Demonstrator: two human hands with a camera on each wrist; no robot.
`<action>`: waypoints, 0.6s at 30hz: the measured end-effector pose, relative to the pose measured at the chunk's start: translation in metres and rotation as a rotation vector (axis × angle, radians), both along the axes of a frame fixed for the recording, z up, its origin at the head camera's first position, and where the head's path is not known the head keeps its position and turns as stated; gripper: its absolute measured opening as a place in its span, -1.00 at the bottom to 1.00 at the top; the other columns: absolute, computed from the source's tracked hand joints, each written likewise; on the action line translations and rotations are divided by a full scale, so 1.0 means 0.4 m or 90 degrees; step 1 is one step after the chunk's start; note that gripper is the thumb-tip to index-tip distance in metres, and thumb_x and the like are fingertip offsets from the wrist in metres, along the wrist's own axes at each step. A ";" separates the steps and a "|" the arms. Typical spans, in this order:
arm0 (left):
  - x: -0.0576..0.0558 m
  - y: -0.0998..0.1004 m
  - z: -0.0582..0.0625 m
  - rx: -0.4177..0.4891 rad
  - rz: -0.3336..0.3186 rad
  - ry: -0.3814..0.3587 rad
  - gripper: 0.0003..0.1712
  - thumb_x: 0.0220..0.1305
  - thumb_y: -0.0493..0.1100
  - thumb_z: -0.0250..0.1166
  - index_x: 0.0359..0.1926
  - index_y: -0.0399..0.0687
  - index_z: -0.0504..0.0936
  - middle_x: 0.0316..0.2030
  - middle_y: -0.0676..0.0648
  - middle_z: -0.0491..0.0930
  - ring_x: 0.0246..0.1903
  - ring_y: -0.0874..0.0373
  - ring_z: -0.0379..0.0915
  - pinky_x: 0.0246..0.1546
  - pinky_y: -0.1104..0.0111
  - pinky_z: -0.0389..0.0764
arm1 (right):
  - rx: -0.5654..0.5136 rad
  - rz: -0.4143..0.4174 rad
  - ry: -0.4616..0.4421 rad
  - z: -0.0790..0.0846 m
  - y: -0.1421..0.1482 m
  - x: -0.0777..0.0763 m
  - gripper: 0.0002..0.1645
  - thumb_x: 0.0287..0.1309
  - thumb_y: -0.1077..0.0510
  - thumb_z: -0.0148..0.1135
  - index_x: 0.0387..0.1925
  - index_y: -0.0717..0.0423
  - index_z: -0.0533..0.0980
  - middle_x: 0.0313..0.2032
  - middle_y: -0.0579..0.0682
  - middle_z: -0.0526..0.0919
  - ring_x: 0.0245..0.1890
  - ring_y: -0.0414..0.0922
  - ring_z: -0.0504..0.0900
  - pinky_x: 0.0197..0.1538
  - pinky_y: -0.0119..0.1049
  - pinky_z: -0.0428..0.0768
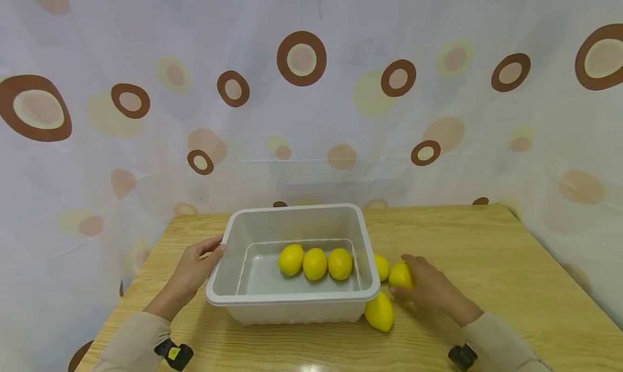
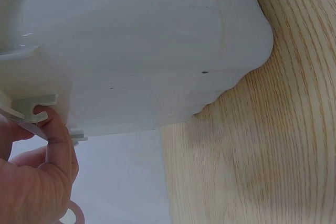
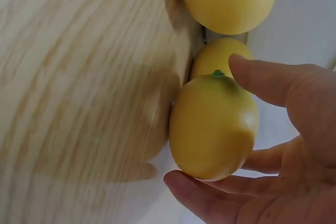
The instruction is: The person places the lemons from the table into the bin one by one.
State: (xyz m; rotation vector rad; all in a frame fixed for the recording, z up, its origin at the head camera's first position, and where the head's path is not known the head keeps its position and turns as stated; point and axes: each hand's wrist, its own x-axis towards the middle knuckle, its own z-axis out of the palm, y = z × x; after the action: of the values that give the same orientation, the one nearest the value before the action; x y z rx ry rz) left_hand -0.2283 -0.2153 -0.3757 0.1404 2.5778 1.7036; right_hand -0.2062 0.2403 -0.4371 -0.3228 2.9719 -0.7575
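My left hand (image 1: 192,266) holds the left rim of a white plastic bin (image 1: 292,297); in the left wrist view its fingers (image 2: 56,142) curl up under the rim's edge. Inside the bin three yellow lemons (image 1: 315,264) lie in a row. To the right of the bin, my right hand (image 1: 430,285) has its thumb and fingers around a lemon (image 3: 212,129) with a green stem tip. Beside that one, against the bin's right side, are a second lemon (image 1: 382,267) and, nearer the front, a third lemon (image 1: 379,311).
The bin stands on a wooden table (image 1: 467,242), whose grain shows all around it. Behind the table hangs a pale curtain (image 1: 311,123) patterned with brown and peach circles. Black straps (image 1: 173,353) sit on both sleeved wrists.
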 end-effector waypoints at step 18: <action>-0.002 -0.001 -0.001 0.004 0.000 0.008 -0.40 0.28 0.00 0.05 0.23 -0.26 0.24 0.00 -0.27 0.33 -0.09 -0.04 0.44 -0.29 0.34 0.56 | -0.028 0.012 0.005 0.008 -0.008 0.003 -0.10 -0.13 -0.08 0.33 0.12 0.40 0.21 -0.14 0.21 0.44 -0.31 -0.08 0.43 -0.31 -0.20 0.47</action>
State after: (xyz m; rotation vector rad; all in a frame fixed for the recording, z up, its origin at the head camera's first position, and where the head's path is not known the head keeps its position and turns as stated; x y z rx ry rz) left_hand -0.2292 -0.2156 -0.3763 0.1522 2.5826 1.7158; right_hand -0.2050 0.2369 -0.4340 -0.3556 2.9588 -0.8224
